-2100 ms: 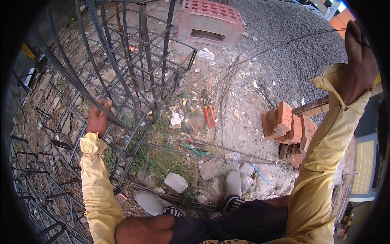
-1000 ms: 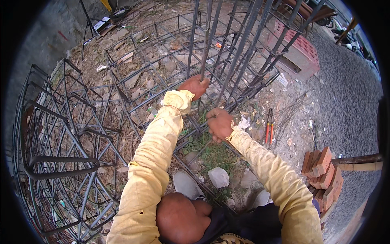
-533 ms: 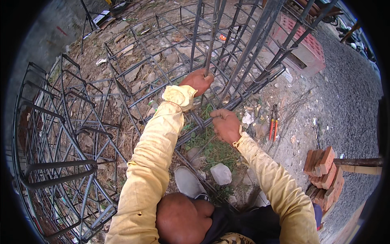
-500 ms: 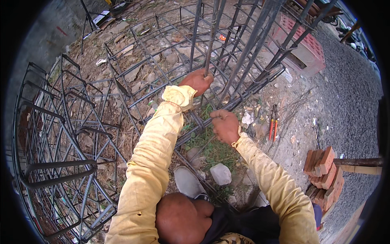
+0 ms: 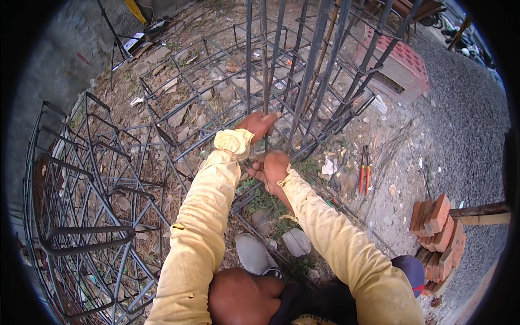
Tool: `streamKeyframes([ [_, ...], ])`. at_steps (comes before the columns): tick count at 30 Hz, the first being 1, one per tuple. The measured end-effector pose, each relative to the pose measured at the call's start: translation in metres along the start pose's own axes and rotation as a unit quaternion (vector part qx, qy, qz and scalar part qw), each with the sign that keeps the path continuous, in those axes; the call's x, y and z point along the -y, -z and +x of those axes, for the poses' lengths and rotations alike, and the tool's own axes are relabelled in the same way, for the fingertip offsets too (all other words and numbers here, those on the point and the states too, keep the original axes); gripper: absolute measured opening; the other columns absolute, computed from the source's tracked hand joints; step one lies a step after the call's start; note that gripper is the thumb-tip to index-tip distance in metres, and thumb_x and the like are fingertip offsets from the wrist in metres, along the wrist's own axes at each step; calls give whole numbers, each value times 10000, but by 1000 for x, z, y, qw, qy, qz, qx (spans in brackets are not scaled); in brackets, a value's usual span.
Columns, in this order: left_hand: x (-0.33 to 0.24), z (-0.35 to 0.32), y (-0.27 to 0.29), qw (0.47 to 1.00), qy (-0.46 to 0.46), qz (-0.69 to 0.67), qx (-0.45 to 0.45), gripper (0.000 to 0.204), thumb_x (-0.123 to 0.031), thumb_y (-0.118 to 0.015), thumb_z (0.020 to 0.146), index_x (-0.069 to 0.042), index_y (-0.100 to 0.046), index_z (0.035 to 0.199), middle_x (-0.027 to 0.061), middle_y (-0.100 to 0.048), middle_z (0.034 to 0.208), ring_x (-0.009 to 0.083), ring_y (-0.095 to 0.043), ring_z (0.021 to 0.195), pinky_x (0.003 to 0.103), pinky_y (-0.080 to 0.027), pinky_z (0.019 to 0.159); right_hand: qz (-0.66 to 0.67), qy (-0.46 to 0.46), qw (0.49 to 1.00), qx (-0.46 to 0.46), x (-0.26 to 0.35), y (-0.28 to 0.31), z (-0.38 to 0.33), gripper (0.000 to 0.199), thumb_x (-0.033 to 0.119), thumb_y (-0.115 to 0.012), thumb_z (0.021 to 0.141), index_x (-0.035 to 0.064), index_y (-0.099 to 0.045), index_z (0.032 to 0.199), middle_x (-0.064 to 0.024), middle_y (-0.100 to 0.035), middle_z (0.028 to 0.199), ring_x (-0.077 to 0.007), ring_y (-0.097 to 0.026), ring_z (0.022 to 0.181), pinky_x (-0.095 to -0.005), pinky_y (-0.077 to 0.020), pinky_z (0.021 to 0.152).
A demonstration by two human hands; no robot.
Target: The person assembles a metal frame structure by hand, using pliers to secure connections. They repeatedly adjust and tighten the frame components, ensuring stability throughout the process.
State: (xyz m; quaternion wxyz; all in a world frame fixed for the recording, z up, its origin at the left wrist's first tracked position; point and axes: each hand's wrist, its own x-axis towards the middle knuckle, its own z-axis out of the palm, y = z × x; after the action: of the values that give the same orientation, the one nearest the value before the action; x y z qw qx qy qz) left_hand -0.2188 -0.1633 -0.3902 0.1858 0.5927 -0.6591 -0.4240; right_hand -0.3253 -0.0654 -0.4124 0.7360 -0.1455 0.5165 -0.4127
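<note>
My left hand is closed around a thin upright steel rebar, low on its length. Just below it, my right hand is closed, fingers bent in by the crossing bars at the rebar's foot. Whatever its fingertips hold is hidden or too small to name. Around both hands lies a flat rebar grid, and more upright bars rise to the right of my left hand. On the ground to the right rest pincers with red handles.
A tied rebar cage with bent bar ends stands at the left. Thin loose wires lie beyond the pincers. Stacked bricks are at the right, near gravel. A faded red crate sits far right. A pale stone lies by my shoe.
My right hand has moved left and a little down, in close under my left hand. My left hand keeps its grip on the upright rebar, slightly lower in the picture. The view has shifted somewhat.
</note>
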Motion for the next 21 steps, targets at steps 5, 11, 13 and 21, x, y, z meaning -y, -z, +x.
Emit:
streamKeyframes([
  [5, 7, 1, -17, 997, -13, -70, -23, 492, -451, -468, 918, -19, -545, 697, 54, -514, 622, 166, -454, 613, 359, -388, 604, 155, 5, 988, 14, -5, -10, 8, 183, 66, -310, 932, -43, -424, 1023, -139, -537, 931, -239, -604, 736, -391, -581, 695],
  [11, 17, 4, -23, 993, -87, -68, -43, 343, -344, -461, 904, -31, -547, 792, 75, -541, 675, 194, -445, 606, 378, -377, 590, 198, 23, 980, -24, -20, -15, 20, 190, 49, -299, 931, -29, -413, 1062, -149, -546, 973, -235, -610, 812, -393, -575, 727],
  [13, 5, -2, -13, 995, -83, -42, -25, 298, -309, -450, 895, -28, -545, 866, 96, -567, 721, 207, -501, 645, 371, -406, 624, 215, 23, 975, -43, -16, -20, 17, 235, 36, -305, 925, -44, -402, 1124, -153, -545, 1002, -238, -611, 829, -398, -576, 742],
  [21, 2, -9, -4, 985, -34, 138, -103, 402, -385, -497, 886, -15, -582, 1021, 203, -629, 913, 349, -608, 890, 416, -462, 830, 194, 35, 980, -41, -19, -28, 23, 417, -4, -327, 896, -64, -311, 1308, -171, -543, 1084, -274, -628, 873, -425, -582, 776],
])
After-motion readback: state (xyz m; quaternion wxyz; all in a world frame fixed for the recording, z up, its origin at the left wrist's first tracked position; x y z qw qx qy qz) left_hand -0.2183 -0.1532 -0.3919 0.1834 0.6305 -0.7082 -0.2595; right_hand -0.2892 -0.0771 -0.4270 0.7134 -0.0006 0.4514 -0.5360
